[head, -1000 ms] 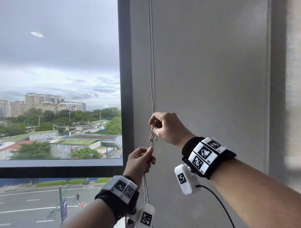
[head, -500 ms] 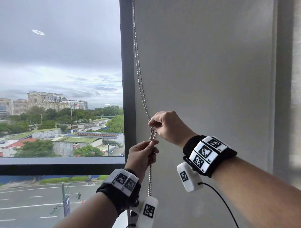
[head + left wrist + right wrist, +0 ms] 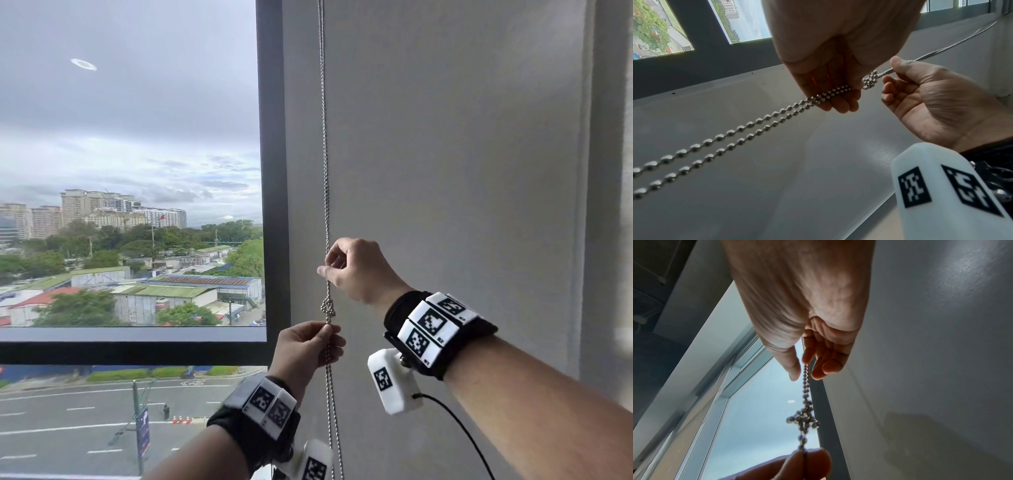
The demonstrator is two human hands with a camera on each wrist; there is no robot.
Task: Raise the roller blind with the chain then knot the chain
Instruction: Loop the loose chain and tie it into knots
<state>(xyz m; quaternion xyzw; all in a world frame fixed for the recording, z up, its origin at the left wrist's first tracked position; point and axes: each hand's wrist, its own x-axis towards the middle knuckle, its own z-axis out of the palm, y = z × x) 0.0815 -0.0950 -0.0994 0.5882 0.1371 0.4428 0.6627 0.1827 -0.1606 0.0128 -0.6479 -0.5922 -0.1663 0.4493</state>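
Observation:
A silver bead chain (image 3: 323, 154) hangs doubled in front of the grey wall, just right of the window frame. A tight knot (image 3: 327, 309) sits in it between my hands, also seen as the knot (image 3: 870, 80) and the knot (image 3: 803, 420). My right hand (image 3: 329, 270) pinches the chain a little above the knot, thumb and curled fingers around the strands (image 3: 805, 369). My left hand (image 3: 327, 334) pinches the doubled chain just under the knot, and both strands (image 3: 748, 128) run on below it. The blind itself is out of the head view; the glass is uncovered.
The dark window frame (image 3: 272, 171) stands directly left of the chain. A plain grey wall (image 3: 462, 171) fills the right side. The window sill (image 3: 130, 334) runs at the left hand's height. A black cable (image 3: 455, 425) hangs from the right wrist camera.
My right hand has slid up the chain off the knot, which now shows bare between the hands. The left hand sits slightly lower, and the chain hangs straight instead of slanted.

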